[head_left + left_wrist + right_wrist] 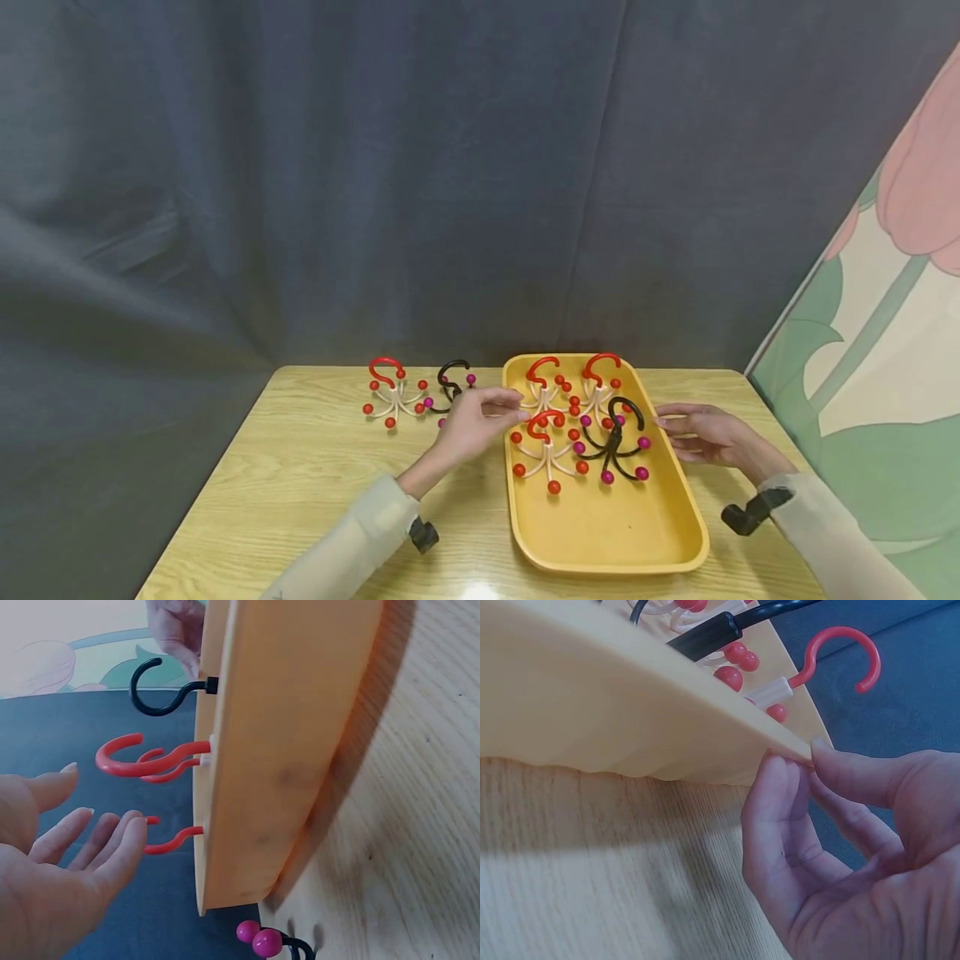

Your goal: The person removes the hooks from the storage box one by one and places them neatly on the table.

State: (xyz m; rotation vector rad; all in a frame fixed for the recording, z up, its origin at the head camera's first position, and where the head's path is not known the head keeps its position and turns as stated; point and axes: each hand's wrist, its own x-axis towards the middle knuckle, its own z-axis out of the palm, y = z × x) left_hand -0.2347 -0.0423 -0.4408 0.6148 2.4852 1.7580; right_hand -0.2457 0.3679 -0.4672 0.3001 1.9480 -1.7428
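A yellow tray (577,533) holds three multi-arm hanger hooks with red tops, pale arms and red balls, one of them a front red hanger hook (547,454). Beside these in the tray is a black hanger hook (613,442) with magenta balls. My right hand (712,435) pinches the tray's right rim between thumb and fingers, plainest in the right wrist view. Over the left rim hovers my left hand (480,423), fingers loosely bent and nothing in them. In the left wrist view, the left fingers (124,847) partly overlap a red hook (176,841) standing above the tray edge.
Left of the tray, a red-topped hanger hook (395,398) stands on the wooden table (300,483). A second black hanger hook (453,367) is partly hidden behind my left hand. A dark curtain (450,208) hangs behind the table, with a flower-patterned wall (885,375) at right.
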